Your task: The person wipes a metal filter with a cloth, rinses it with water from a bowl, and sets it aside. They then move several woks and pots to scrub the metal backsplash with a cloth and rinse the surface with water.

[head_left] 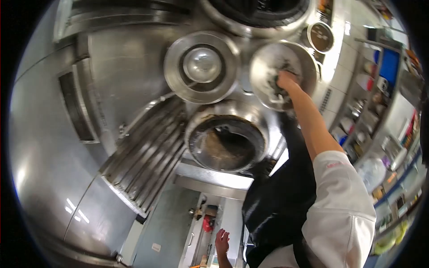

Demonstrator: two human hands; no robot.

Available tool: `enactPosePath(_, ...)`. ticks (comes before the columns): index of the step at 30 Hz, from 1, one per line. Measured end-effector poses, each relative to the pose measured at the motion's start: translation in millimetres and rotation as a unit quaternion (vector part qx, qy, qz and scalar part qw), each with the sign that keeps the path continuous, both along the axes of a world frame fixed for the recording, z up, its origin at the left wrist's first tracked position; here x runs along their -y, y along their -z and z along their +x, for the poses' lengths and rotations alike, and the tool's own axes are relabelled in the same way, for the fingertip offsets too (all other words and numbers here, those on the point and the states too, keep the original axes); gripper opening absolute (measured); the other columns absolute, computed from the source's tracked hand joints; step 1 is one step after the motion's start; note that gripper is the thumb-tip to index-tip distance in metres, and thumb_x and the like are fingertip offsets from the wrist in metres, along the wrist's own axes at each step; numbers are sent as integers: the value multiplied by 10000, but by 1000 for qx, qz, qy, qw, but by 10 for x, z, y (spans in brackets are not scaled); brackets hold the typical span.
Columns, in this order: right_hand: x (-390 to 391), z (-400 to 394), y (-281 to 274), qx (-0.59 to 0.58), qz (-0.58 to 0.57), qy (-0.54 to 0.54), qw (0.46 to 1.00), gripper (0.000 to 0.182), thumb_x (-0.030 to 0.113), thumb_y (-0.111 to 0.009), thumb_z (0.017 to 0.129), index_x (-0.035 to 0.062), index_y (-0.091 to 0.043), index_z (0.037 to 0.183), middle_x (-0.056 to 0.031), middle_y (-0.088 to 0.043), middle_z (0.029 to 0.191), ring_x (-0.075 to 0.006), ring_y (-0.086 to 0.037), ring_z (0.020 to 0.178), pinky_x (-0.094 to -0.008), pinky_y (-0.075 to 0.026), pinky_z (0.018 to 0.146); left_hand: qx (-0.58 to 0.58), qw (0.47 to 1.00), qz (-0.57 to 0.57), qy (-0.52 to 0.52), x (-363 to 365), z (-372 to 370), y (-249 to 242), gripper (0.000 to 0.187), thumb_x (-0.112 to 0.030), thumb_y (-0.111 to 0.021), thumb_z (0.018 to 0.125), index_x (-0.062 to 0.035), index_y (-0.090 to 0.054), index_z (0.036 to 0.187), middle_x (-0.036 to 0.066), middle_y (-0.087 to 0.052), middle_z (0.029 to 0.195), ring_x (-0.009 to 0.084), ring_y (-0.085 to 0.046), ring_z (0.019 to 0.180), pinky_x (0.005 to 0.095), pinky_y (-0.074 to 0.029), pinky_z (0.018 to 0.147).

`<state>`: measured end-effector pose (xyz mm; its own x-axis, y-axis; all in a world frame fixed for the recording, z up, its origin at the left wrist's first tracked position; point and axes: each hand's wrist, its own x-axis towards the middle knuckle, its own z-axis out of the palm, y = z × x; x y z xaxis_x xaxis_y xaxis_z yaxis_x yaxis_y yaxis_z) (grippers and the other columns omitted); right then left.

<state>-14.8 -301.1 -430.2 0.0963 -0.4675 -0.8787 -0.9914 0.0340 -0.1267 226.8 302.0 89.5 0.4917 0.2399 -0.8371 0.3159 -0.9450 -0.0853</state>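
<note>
My right hand (pixel 287 80) reaches into a wide metal bowl (pixel 261 67) at the upper right. Its fingers are closed, with something dark and hard to make out beneath them. Whitish, foamy-looking patches cover part of the bowl's inside. Low in the view, my left hand (pixel 222 241) is raised with its fingers apart, holding nothing. A second metal bowl (pixel 174 67), with a ladle-like round cup (pixel 202 65) in it, sits left of the first. Below them is a round wok (pixel 223 149) with brownish liquid or residue inside.
Another large dark-bottomed wok (pixel 263 11) is at the top. A pot of brown liquid (pixel 321 37) stands beside the right bowl. A ribbed metal rack (pixel 147 152) lies to the left. Shelves of kitchenware (pixel 371 102) line the right, beyond a tiled floor (pixel 342 73).
</note>
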Motion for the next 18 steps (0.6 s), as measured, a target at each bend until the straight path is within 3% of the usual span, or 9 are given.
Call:
enactPosePath(4,-247,-20,258,-51,-88,68,992,367,238,-559,897,51,-636,1204,-209,-632,1246,-353,-625,1154,-484,-499,969,75,944,-26,321,629,708,-146,530,-255,-667,928,-27,-487,1372,192,-570,1314,290,-665,1008,368,-563,789)
enactPosePath(5,-356,-143,562,-20,-71,73,995,420,263,-570,892,19,-617,1230,-216,-602,1295,-341,-612,1182,-476,-497,977,160,941,-116,276,1251,730,-268,572,-210,-709,886,-30,-483,1380,246,-418,1455,381,-606,1118,443,-539,871)
enactPosePath(8,-318,-415,628,136,-126,70,980,548,184,-633,789,9,-562,1303,-246,-492,1403,-372,-411,1362,-401,-333,1145,333,707,-69,620,2331,1633,-945,743,-146,-693,853,-18,-327,1486,299,-136,1586,448,-129,1482,521,-246,1171)
enactPosePath(10,-222,-609,179,159,-180,105,965,615,118,-630,780,16,-499,1372,-253,-479,1416,-381,-431,1344,-412,-349,1137,478,644,-48,596,3200,2169,-1590,846,-104,-663,847,-36,-198,1549,265,-51,1614,422,-79,1497,515,-177,1192)
enactPosePath(12,-3,-565,-140,158,-192,155,956,635,103,-617,791,16,-465,1401,-256,-468,1426,-381,-432,1346,-415,-354,1135,601,523,-133,590,4276,2535,-2295,988,-121,-673,878,-29,32,1563,244,-68,1619,361,-131,1501,495,-173,1203)
enactPosePath(14,124,-519,-462,159,-166,239,944,656,91,-594,828,9,-405,1450,-256,-471,1425,-388,-457,1326,-439,-375,1117,664,371,-56,647,4930,3133,-3010,854,-163,-670,921,44,-115,1537,249,-160,1600,348,-265,1462,436,-216,1201)
enactPosePath(15,228,-425,-444,161,-170,255,938,665,132,-606,857,-5,-375,1465,-253,-469,1429,-384,-448,1337,-435,-371,1121,681,417,-12,602,5319,3170,-3265,834,-220,-709,909,69,-204,1506,271,-246,1561,350,-334,1422,427,-245,1190)
enactPosePath(17,112,-578,454,170,-239,86,952,635,244,-619,901,-17,-403,1438,-260,-460,1435,-383,-471,1306,-433,-388,1097,691,237,49,681,5769,3920,-3711,862,-408,-706,900,114,-288,1444,323,-371,1468,398,-391,1372,450,-318,1156)
enactPosePath(18,210,-577,309,152,-188,113,964,591,266,-635,883,-4,-472,1383,-246,-523,1367,-365,-529,1226,-432,-425,1042,643,372,28,669,5914,4444,-3828,802,-434,-721,880,118,-384,1354,309,-487,1326,393,-484,1274,443,-398,1088)
